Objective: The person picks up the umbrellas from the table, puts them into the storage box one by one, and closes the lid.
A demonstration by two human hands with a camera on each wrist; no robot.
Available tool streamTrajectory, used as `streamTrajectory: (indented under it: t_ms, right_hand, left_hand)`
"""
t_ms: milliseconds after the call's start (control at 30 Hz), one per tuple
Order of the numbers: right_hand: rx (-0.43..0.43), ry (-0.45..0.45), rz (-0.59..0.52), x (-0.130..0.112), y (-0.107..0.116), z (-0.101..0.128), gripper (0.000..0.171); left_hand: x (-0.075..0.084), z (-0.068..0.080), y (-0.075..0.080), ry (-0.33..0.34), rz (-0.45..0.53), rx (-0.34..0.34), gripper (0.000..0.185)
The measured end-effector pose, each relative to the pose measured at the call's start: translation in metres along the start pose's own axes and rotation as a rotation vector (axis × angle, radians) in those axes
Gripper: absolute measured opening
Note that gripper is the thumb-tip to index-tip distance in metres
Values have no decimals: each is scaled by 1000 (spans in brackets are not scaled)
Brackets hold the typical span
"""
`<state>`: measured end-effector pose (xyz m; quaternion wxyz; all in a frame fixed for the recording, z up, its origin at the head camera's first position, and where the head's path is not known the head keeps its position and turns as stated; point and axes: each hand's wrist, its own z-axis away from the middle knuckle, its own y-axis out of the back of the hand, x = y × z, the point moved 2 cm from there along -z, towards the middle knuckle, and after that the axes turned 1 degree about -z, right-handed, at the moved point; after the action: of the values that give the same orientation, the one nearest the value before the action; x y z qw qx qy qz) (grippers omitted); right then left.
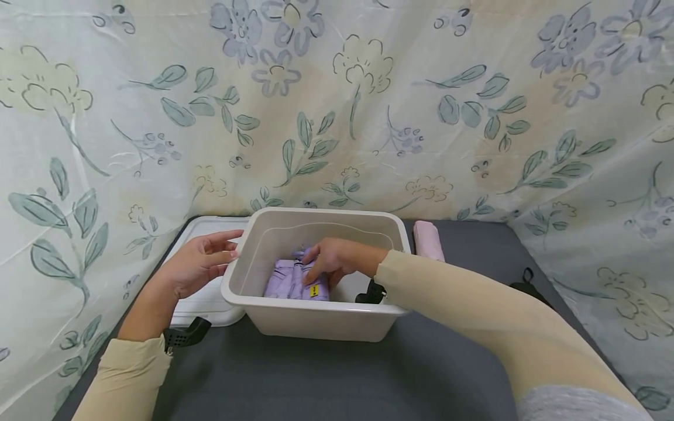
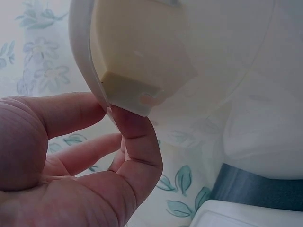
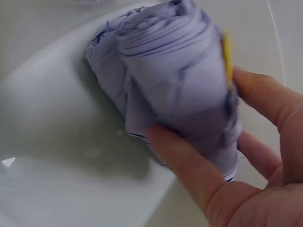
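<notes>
Right hand (image 1: 332, 260): fingers curled round lilac folded cloth (image 1: 295, 280) inside beige bin (image 1: 316, 318). Left hand (image 1: 197, 263): fingers straight, touching bin's rim; white lid (image 1: 207, 304) beneath.

Hands: two, left hand (image 1: 197, 266), right hand (image 1: 337, 260)
Plastic bins: one (image 1: 274, 318)
Bin lids: one (image 1: 207, 301)
Purple rolled garments: one (image 1: 295, 282)
Pink rolled cloths: one (image 1: 428, 240)

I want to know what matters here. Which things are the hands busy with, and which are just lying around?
Busy with:
- purple rolled cloth, gripped by the right hand
- white tub, its rim touched by the left hand

Just lying around:
- pink rolled cloth behind the tub
- white lid beside the tub
- flowery curtain
</notes>
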<state>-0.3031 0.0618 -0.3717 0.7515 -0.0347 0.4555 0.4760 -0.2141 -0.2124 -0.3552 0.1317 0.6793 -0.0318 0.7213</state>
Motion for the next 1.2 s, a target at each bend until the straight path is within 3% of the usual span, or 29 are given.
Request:
streamTrajectory:
  t_ms: [500,800,967,1200]
  right_hand:
    - [-58,-22,116,2,25,22,62]
    - [-129,69,-9,9,53,55,59]
    - [-75,165,-73,19,65,75,54]
    - [-15,283,-247,41,79,103,52]
  left_hand:
    - [0,1,-1,-8,-6,2,67]
    - [-2,1,-3,1,7,0,68]
    - [-3,1,-3,-8,9,-4,68]
    - [-3,3,-2,-18,-4,-5,68]
